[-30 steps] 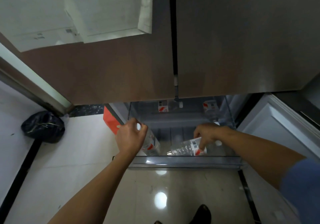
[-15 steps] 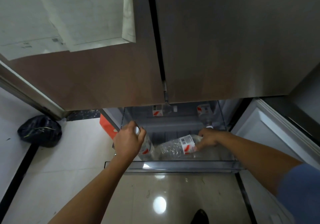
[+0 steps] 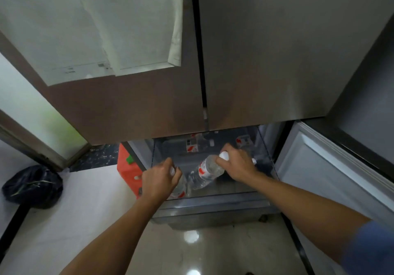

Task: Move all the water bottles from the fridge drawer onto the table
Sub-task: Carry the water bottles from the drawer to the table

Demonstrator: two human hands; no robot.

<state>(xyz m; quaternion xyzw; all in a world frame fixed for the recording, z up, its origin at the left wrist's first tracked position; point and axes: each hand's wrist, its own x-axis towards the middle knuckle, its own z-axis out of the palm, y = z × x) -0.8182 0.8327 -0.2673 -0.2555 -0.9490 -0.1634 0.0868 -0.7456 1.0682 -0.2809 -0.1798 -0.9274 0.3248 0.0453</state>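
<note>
bottle labels [image 3: 191, 146] blurred, no text readable

The drawer [image 3: 213, 207] is open on top only along its near half. The shut fridge doors [image 3: 266, 61] overhang the far half, low above the far bottles [image 3: 192, 145]. A red box [image 3: 128, 173] crowds its left wall and a white open door [image 3: 319, 181] flanks its right. The left hand [image 3: 158, 181] with the near bottle [image 3: 181, 188] and the right hand [image 3: 239, 165] with the slanted bottle [image 3: 205, 172] fill the near left and middle. The near right corner is free.

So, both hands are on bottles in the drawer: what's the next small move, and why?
Probably lift both bottles up over the front of the drawer. The left hand grips the left bottle at its cap, the right hand grips the tilted bottle by its neck, and neither is out of the drawer.
</note>
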